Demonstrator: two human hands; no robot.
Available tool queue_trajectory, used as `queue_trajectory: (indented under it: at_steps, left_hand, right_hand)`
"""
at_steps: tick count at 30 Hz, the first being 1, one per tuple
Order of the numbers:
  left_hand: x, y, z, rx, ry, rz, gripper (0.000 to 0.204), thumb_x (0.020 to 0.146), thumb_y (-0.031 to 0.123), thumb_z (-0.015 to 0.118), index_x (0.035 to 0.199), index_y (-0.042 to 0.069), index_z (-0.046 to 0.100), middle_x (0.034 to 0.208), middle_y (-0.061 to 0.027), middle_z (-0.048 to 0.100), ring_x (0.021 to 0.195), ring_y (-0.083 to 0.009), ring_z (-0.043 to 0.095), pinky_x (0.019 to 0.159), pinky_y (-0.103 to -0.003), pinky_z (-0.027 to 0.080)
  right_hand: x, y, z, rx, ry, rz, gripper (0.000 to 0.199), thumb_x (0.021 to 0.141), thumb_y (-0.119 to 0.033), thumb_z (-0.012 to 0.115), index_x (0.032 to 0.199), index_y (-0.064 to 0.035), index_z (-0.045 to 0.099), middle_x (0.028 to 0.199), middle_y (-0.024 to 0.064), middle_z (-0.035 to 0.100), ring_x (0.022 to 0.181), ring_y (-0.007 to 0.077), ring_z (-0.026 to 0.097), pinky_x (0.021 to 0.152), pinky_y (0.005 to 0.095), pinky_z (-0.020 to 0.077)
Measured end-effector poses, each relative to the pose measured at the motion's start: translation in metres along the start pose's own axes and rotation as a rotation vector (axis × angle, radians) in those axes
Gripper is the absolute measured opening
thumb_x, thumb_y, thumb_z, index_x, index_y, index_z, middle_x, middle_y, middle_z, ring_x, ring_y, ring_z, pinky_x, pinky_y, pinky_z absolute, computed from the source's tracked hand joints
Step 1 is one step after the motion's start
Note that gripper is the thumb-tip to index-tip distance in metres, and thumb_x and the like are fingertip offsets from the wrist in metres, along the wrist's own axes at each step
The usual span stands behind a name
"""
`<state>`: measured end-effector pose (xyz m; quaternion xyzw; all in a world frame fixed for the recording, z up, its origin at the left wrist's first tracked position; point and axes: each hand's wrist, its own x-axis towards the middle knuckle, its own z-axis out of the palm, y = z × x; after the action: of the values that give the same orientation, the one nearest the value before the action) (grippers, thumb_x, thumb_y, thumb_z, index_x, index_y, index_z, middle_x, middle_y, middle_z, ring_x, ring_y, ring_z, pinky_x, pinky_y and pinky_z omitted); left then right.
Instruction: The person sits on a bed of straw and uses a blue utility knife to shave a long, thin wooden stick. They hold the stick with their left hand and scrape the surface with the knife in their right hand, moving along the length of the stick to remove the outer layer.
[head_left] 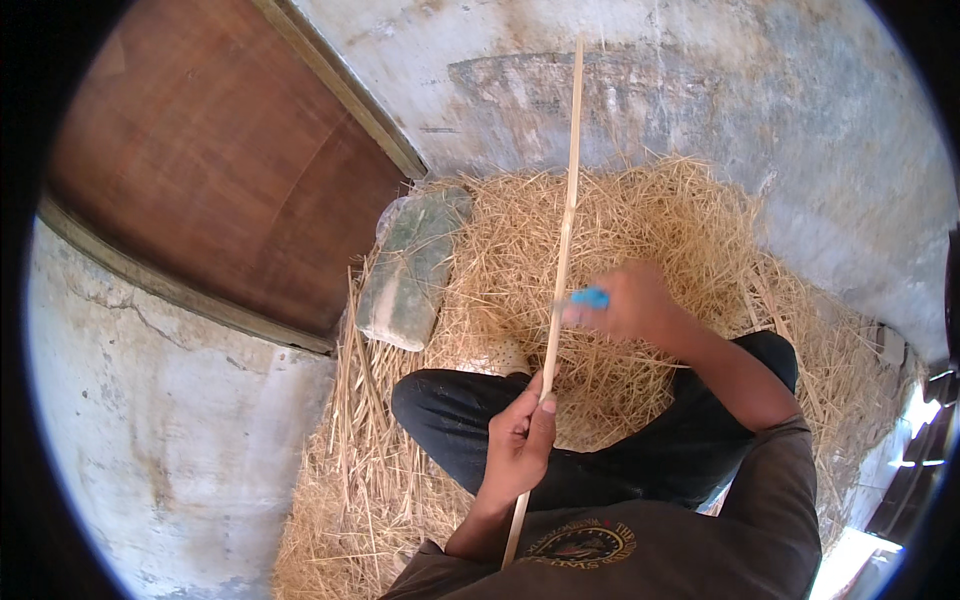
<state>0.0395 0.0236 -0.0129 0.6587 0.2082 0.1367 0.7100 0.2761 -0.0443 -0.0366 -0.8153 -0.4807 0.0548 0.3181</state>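
Observation:
A long, pale bamboo strip (pixel 573 165) with a node partway along it runs from beside my body up in front of the wall. My left hand (pixel 522 434) is closed around its lower part, thumb on top. Blurred by motion, my right hand (pixel 630 302) grips a small blue-handled tool (pixel 589 298) against the strip's middle. It looks like a knife, but its blade is too smeared to make out. Below, my crossed legs in dark trousers (pixel 620 468) lie under the strip.
Thin straw-like shavings (pixel 650 215) cover the floor around me. A greyish-green stone block (pixel 410 265) lies at the left, near a brown wooden door panel (pixel 230 170). Loose split strips (pixel 350 410) lie below the block. A stained plaster wall (pixel 720 90) stands ahead.

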Motion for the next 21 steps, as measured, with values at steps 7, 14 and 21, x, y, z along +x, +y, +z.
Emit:
queue_trajectory:
  at_steps: [7, 14, 21]
  left_hand:
    - [-0.004, -0.002, 0.002, 0.039, 0.006, 0.049, 0.04, 0.097, 0.008, 0.046, 0.136, -0.001, 0.042, 0.067, 0.0097, 0.037, 0.055, 0.0016, 0.03, 0.048, -0.015, 0.023]
    - [-0.005, -0.002, 0.006, 0.103, -0.009, 0.06, 0.04, 0.097, 0.005, 0.046, 0.135, -0.001, 0.042, 0.071, 0.0094, 0.038, 0.059, 0.0014, 0.03, 0.051, -0.014, 0.024]
    - [-0.013, -0.002, 0.007, 0.019, -0.014, 0.038, 0.038, 0.098, 0.009, 0.045, 0.134, -0.001, 0.044, 0.065, 0.0105, 0.041, 0.053, 0.0027, 0.031, 0.047, -0.015, 0.023]
  right_hand:
    - [-0.01, -0.011, 0.006, -0.082, 0.019, -0.154, 0.078, 0.07, -0.081, 0.048, 0.054, -0.006, 0.061, 0.043, 0.0086, 0.048, 0.041, 0.0279, 0.054, 0.043, 0.0371, 0.0422]
    - [0.014, 0.021, 0.003, -0.183, 0.138, -0.089, 0.074, 0.074, -0.077, 0.05, 0.048, -0.0071, 0.053, 0.039, 0.0055, 0.04, 0.036, 0.0228, 0.045, 0.038, 0.0369, 0.0362]
    - [0.009, 0.011, -0.003, -0.182, 0.167, -0.058, 0.076, 0.076, -0.077, 0.046, 0.052, -0.0066, 0.055, 0.039, 0.0062, 0.04, 0.038, 0.0232, 0.047, 0.04, 0.0386, 0.0373]
